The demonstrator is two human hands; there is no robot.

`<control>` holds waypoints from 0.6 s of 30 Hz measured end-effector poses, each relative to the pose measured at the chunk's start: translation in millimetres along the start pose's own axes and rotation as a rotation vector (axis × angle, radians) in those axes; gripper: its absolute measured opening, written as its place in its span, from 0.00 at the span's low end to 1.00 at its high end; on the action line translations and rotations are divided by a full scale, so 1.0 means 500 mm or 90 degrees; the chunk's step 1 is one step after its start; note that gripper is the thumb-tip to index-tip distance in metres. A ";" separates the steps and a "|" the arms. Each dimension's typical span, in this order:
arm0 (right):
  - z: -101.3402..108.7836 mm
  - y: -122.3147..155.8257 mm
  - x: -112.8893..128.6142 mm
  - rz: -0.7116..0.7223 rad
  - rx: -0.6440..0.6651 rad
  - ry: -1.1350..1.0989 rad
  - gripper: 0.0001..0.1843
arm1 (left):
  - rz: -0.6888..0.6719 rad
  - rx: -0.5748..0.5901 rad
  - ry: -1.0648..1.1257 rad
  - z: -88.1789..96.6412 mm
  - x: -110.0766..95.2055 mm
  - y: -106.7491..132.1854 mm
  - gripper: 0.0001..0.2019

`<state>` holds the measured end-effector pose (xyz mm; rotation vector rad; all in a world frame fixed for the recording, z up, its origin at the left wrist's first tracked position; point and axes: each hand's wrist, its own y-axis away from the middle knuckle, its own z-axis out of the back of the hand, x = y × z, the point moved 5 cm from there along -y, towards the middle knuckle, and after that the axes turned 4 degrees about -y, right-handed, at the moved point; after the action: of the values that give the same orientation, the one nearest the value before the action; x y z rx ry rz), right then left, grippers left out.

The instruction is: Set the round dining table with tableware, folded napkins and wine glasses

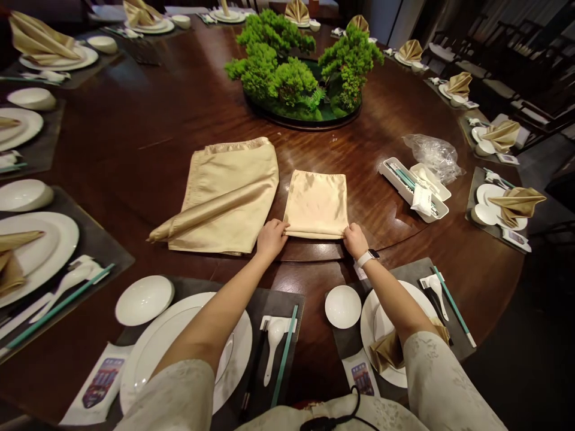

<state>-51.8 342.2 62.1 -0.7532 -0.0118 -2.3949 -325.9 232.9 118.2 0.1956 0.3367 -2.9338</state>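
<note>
A gold cloth napkin [317, 200], folded to a small square, lies on the dark wooden table in front of me. My left hand [272, 237] pinches its near left corner. At the near right corner, my right hand [356, 240] pinches the same napkin; a white-banded watch is on that wrist. The napkin's near edge shows a thin fold between my hands. Just left of my left hand lies a larger stack of gold napkins [227, 173], with one rolled napkin [206, 209] slanting across its top.
Place settings ring the round table, with a large plate [130, 359], bowls [342, 306], spoons and green chopsticks nearest me. A cutlery box [415, 188] and clear plastic bag [435, 155] sit right. A miniature tree centrepiece [300, 78] stands at the middle.
</note>
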 end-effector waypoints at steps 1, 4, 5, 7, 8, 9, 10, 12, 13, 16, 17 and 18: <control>-0.002 0.009 0.003 0.018 0.014 -0.005 0.12 | -0.022 -0.001 -0.019 -0.001 0.000 0.011 0.15; -0.003 0.039 0.006 0.087 0.070 -0.058 0.12 | -0.138 0.021 -0.018 -0.006 -0.003 0.046 0.10; -0.002 0.048 0.004 0.102 0.089 -0.083 0.12 | -0.178 0.047 -0.004 -0.010 -0.004 0.056 0.09; 0.000 0.060 -0.007 0.105 0.115 -0.129 0.10 | -0.214 0.118 0.037 -0.019 -0.001 0.069 0.08; 0.001 0.062 -0.016 0.090 0.118 -0.148 0.09 | -0.199 0.145 0.067 -0.022 0.004 0.070 0.08; 0.003 0.059 -0.026 0.065 0.115 -0.164 0.08 | -0.164 0.159 0.107 -0.024 0.011 0.066 0.08; 0.003 0.053 -0.036 0.034 0.105 -0.180 0.05 | -0.111 0.158 0.156 -0.025 0.019 0.058 0.09; 0.000 0.031 -0.055 -0.039 0.076 -0.209 0.02 | 0.026 0.139 0.261 -0.028 0.037 0.037 0.15; -0.003 0.017 -0.063 -0.078 0.060 -0.223 0.05 | 0.102 0.135 0.306 -0.032 0.045 0.026 0.20; -0.019 -0.026 -0.081 -0.189 0.030 -0.256 0.08 | 0.320 0.155 0.384 -0.045 0.061 -0.001 0.34; -0.025 -0.038 -0.085 -0.222 0.027 -0.264 0.09 | 0.377 0.165 0.400 -0.047 0.063 -0.006 0.38; -0.029 -0.048 -0.090 -0.250 0.028 -0.271 0.11 | 0.420 0.177 0.418 -0.047 0.063 -0.010 0.41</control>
<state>-44.0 384.0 30.6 -1.3270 -0.4197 -2.5298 -355.0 237.8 91.9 1.0822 -0.0616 -2.1739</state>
